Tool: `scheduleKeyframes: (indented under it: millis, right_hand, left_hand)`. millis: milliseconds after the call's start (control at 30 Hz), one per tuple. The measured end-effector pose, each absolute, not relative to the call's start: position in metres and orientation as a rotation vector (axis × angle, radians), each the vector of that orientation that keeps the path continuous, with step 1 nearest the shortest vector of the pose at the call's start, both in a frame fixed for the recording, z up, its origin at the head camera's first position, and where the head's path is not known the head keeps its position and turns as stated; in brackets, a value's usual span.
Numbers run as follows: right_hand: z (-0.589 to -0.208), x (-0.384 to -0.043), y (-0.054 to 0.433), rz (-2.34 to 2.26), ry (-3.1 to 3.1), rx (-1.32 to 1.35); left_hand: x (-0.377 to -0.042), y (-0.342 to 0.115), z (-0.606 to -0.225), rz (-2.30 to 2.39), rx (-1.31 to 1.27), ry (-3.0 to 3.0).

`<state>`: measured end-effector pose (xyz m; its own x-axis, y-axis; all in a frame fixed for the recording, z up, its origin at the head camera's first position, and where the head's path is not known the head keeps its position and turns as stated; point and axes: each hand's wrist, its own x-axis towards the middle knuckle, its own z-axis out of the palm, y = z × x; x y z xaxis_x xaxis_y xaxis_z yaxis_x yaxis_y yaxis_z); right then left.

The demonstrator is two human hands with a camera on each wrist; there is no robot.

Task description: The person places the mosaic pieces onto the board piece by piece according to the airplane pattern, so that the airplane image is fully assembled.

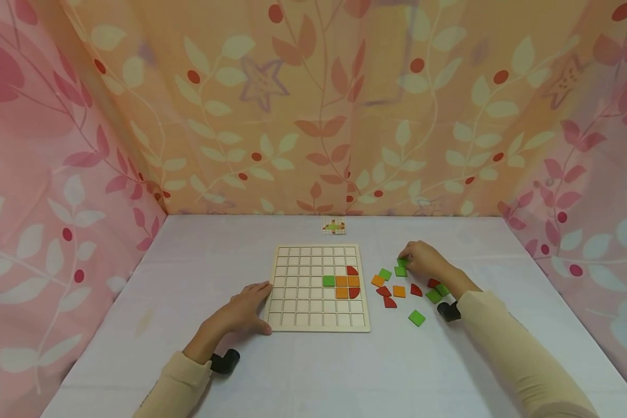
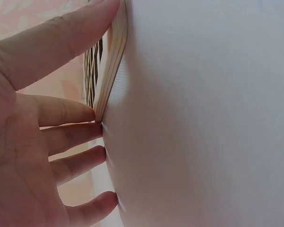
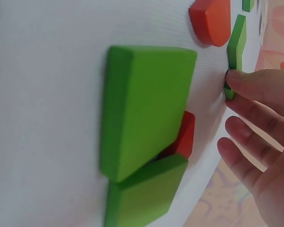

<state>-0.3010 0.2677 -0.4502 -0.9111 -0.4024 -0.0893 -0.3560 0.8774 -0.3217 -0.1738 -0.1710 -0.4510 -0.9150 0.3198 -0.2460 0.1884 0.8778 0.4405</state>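
Observation:
A wooden grid board [image 1: 295, 320] lies flat on the table. My left hand [image 1: 242, 307] rests at its left edge, thumb by the near corner and fingers extended; in the left wrist view, the fingertips [image 2: 97, 130] touch the table beside the board's rim [image 2: 111, 71]. On the grid sit a green square tile [image 1: 328, 281], several orange squares [image 1: 342, 281] and two red quarter-round tiles [image 1: 352, 270]. To the right, my right hand [image 1: 423, 259] pinches a green square tile [image 3: 230, 93] between thumb and index finger, at the far side of the loose pieces.
Loose tiles lie right of the board: green squares [image 1: 417, 317], orange squares [image 1: 399, 291] and red quarter-rounds [image 1: 390, 302]. Some overlap near the right wrist. A small pattern card [image 1: 333, 226] lies behind the board. Patterned curtains [image 1: 313, 116] enclose the table's back and sides.

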Motion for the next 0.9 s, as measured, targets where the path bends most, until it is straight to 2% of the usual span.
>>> scheduleKeyframes:
  millis: [500,900]
  right_hand:
    - [-0.4513,-0.3025,0.2680,-0.449,2.912,-0.575]
    - [-0.4522,-0.3024,0.2725,-0.534,2.879,-0.460]
  left_hand:
    - [-0.1761,-0.1710,-0.4560,0.643,0.345,2.725]
    - [-0.1762,-0.1705,-0.4573,0.592,0.357,2.749]
